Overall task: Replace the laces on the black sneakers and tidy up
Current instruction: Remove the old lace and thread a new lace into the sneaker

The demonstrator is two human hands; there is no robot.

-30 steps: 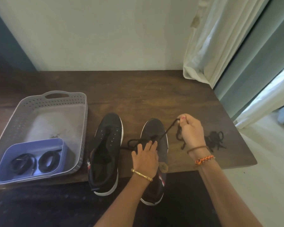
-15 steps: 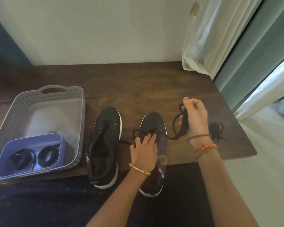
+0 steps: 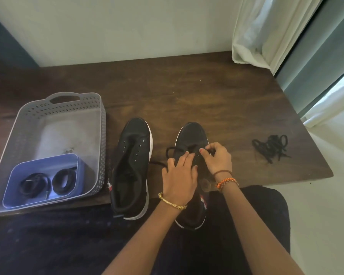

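Two black sneakers point(image 3: 132, 167) point(image 3: 191, 135) stand just right of one grey basket point(image 3: 99, 120). Inside the basket sits one blue tray point(image 3: 42, 163) holding two coiled black laces point(image 3: 34, 183) point(image 3: 64, 180). One loose tangle of laces point(image 3: 271, 146) lies well right of the basket.

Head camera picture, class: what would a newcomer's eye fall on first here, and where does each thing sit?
Both hands meet over the right sneaker at the table's near edge: the left hand rests on it and the right hand pinches its lace. Left of it stands the unlaced left sneaker. A loose lace pile lies far right; a grey basket far left holds a blue tub with coiled laces.
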